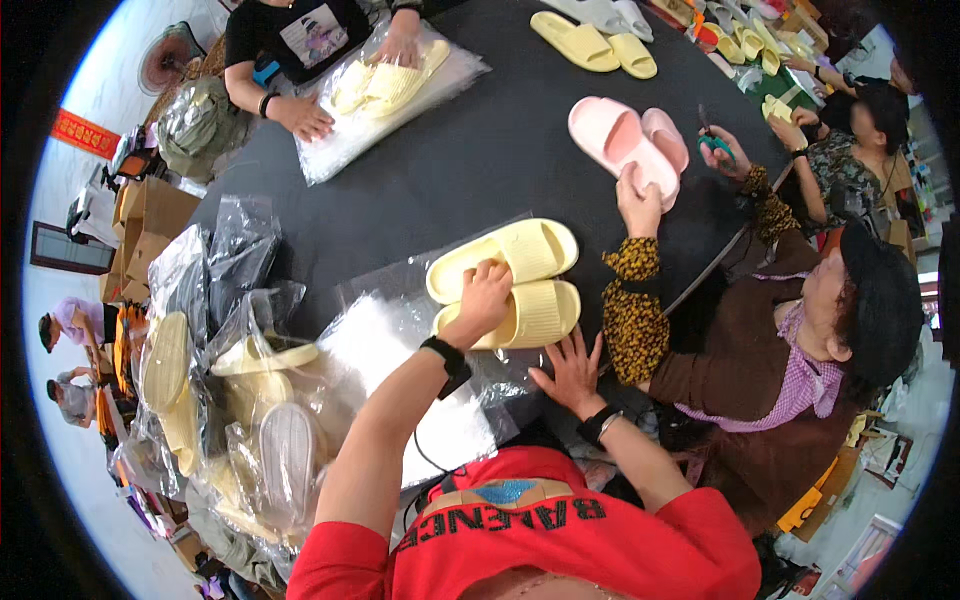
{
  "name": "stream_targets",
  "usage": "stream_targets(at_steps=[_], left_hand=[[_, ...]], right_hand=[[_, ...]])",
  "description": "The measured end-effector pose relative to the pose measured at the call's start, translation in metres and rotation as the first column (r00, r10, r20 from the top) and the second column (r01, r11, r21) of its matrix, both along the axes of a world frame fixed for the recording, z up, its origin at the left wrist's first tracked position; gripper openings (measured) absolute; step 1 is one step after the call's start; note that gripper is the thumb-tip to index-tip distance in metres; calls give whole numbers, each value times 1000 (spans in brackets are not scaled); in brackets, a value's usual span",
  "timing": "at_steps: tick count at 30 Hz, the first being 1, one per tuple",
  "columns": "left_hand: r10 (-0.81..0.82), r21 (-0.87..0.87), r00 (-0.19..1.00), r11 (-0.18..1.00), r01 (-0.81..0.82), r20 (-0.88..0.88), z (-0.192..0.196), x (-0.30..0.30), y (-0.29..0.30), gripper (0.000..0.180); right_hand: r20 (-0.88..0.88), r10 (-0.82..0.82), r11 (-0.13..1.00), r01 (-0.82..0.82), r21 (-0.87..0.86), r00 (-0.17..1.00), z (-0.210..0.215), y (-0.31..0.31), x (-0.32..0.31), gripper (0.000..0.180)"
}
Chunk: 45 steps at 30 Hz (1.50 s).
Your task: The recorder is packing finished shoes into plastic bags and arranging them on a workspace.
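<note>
Side by side on the dark table, a pair of pale yellow slide slippers (540,250) lies with the toe ends to the right. My left hand (482,298) is closed on the pair where the two slippers meet, fingers curled over their inner edges. Beneath them is a clear plastic bag (510,372), its edges showing around the slippers. My right hand (573,374) rests palm down with spread fingers, just below the nearer slipper, holding nothing. A stack of clear and whitish bags (365,350) lies under my left forearm.
Bagged slippers (290,440) pile up at the left. Across the table (420,150), a person's hands press on bagged yellow slippers (390,88). At right, another person holds pink slippers (610,135) and green-handled scissors (715,142). Loose yellow slippers (580,42) lie at the far edge.
</note>
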<state>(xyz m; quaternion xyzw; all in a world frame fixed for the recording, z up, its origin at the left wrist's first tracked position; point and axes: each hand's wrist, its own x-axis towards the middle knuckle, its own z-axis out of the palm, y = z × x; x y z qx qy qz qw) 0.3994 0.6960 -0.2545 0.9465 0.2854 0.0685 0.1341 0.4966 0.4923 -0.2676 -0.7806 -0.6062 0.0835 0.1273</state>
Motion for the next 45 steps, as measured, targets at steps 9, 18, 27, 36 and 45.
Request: stream_targets(at_steps=[9,18,27,36,45], left_hand=[[306,138,938,948,-286,-161,6,-55,117,27],[226,-4,974,974,-226,-1,94,17,227,25],[-57,-304,965,943,137,258,82,31,65,32],[191,-312,982,932,-186,-14,50,-214,-88,41],[796,-693,605,452,-561,30,20,-300,-123,58]], right_hand=[[-26,18,1000,-17,27,1000,-1,-2,-5,60],[-20,-3,1000,3,3,1000,-15,-7,-30,61],[-19,10,999,-9,36,1000,-17,1,-34,61],[63,-41,999,42,-18,997,-28,-3,-24,53],[-185,-392,912,353,-208,901,11,44,-6,64]])
